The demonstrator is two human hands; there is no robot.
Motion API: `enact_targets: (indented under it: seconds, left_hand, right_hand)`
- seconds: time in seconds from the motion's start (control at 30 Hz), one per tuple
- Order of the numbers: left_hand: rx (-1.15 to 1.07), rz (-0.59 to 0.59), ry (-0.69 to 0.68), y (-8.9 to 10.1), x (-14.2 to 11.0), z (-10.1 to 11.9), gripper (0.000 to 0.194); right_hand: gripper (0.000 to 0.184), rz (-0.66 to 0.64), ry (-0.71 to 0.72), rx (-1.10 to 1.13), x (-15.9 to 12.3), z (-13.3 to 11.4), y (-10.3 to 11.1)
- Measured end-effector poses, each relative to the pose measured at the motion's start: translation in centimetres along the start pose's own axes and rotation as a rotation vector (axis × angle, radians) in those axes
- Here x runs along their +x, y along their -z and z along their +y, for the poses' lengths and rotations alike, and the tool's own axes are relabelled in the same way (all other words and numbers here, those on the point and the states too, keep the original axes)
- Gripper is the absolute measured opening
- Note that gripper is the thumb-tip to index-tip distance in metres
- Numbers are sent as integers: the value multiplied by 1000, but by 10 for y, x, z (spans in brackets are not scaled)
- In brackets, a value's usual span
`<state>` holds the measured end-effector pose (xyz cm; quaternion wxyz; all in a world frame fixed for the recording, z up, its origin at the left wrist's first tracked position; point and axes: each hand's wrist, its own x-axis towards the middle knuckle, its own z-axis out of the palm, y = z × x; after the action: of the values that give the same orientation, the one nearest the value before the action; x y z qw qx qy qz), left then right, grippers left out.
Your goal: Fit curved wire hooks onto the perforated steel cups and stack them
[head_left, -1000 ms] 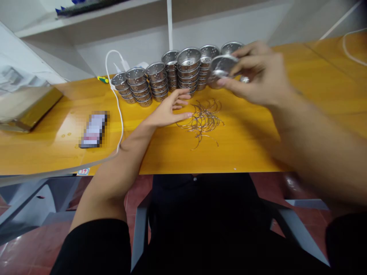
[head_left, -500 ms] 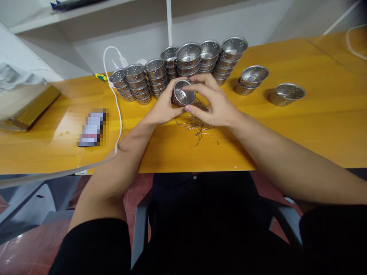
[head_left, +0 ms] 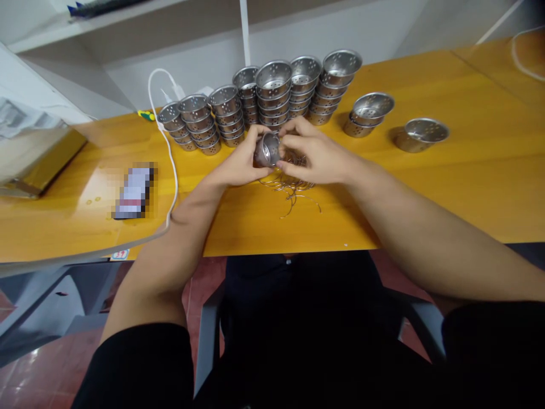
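Both hands meet over the yellow table [head_left: 426, 187]. My left hand [head_left: 238, 162] and my right hand [head_left: 313, 153] close round one small perforated metal cup [head_left: 267, 149], tilted on its side with its mouth toward me. Under the hands lies a loose pile of thin wire hooks [head_left: 292, 190]. Right behind them stand several stacks of the same metal cups [head_left: 264, 94].
Two more cups sit apart to the right: a short stack [head_left: 369, 112] and a single cup [head_left: 419, 134]. A phone [head_left: 133, 190] lies at the left beside a white cable [head_left: 168, 153]. A gold-coloured box [head_left: 38, 162] is at the far left; a wall rises behind the table.
My right hand came back from the right side and joined the left hand at the middle. The cup now sits held between both hands, tilted further on its side.
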<state>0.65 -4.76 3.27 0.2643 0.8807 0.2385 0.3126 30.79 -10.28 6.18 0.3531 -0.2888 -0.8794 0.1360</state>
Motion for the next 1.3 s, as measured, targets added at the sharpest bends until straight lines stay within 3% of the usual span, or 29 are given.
enact_targets:
  seconds: [0.17,0.37,0.6,0.8,0.87,0.97,1.03,1.1,1.23,1.3]
  left_hand:
    - [47,-22,23,1,1,0,103]
    - [57,-39,20,2,2,14,95]
    - [96,-80,125,3,0,24,101]
    - [166,5,182,12,0,28,101]
    - [182,56,164,15,1,25,105]
    - [171,105,135,16,1,16,115]
    - [155,112,128,14,1,9,119]
    - [128,115,122,13,1,3,123]
    - [51,138,122,11,2,5,128]
    - [29,136,119,9,4,11,128]
  right_hand:
    - [51,9,-33,-3,-2,3,4]
    - [45,-9,-59,-22,-1,-5,10]
    - [64,-47,-8,-17,-2,-6,16]
    - [64,140,-154,-111,-3,-6,33]
    - [69,64,-159,-98,-4,1,43]
    - [81,-210,-126,-32,-7,13,52]
    - [87,-309,-120,-2,-8,21,52]
    - [86,-277,-131,-2,-10,27,51]
    - [74,12,-194,-25,-10,27,48]
    - [76,74,-176,14,-9,18,45]
